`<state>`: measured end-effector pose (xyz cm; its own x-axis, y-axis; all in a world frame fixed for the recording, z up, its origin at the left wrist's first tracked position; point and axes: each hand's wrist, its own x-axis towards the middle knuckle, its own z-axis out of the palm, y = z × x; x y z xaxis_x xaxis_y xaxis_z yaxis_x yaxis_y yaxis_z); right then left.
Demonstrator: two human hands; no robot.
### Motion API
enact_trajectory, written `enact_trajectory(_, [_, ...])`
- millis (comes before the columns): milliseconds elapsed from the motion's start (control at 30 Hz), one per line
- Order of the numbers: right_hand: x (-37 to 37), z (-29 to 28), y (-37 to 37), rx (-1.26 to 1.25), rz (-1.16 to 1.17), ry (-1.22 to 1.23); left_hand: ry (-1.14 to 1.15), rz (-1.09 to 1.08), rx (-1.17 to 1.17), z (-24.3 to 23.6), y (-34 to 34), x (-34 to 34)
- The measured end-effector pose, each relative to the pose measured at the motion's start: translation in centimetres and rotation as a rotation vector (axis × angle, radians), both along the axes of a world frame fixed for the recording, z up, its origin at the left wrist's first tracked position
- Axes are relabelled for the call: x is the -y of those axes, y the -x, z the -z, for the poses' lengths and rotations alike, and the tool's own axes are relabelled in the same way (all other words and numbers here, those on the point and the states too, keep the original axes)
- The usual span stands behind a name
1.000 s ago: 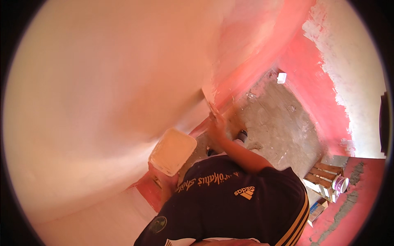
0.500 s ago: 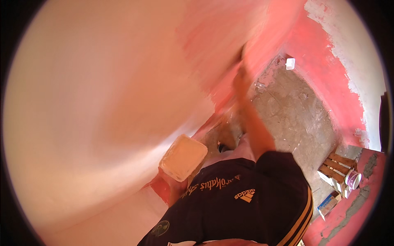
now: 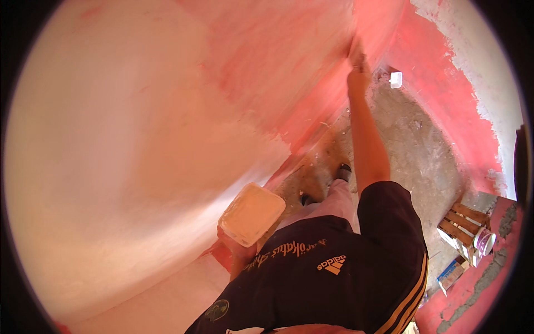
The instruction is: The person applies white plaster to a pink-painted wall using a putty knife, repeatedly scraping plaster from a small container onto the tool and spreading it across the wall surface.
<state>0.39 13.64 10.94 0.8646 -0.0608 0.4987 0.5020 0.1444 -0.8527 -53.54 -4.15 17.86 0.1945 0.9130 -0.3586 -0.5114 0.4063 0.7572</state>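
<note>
My left hand [image 3: 239,249] grips a rounded rectangular plastic tub [image 3: 251,216] from below, close to my body. The tub's broad face looks cream coloured and smeared; how full it is I cannot tell. Stretched far ahead, my right hand [image 3: 359,78] is closed around what looks like a paintbrush [image 3: 352,50], blurred and partly hidden by the fingers. The brush is at the wall [image 3: 267,61] on the left, where uneven pink paint meets a pale, cream-peach area.
On the floor [image 3: 411,139] a small white container [image 3: 396,80] lies near the far corner. At right stand a slatted wooden crate [image 3: 466,220], a white and purple bucket [image 3: 484,241] and a blue and brown box [image 3: 451,273]. The right wall [image 3: 445,83] is partly pink.
My right hand has moved farther ahead and to the right along the wall with the brush. The tub stays in my left hand, nearly unmoved.
</note>
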Motion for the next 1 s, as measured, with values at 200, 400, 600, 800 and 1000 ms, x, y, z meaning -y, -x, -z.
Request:
enact_trajectory(200, [10.6,3.3,28.6,0.178,-0.647,0.392,0.029,-0.089,-0.121,-0.7,0.9,0.5])
enact_trajectory(400, [13.3,13.3,21.7,-0.279,-0.633,0.436,0.099,-0.225,0.043,-1.0,2.0,0.7])
enact_trajectory(600, [2.5,-1.4,2.2,-0.157,-0.115,-0.060,-0.013,-0.082,0.076,1.7,5.5,0.1])
enact_trajectory(800, [6.8,-0.3,27.3,0.331,-0.365,0.373,-0.161,-0.047,-0.069,0.4,6.0,0.9])
enact_trajectory(1000, [15.5,3.7,29.6,-0.178,-0.898,0.494,-0.238,0.029,-0.064,-3.2,5.0,1.6])
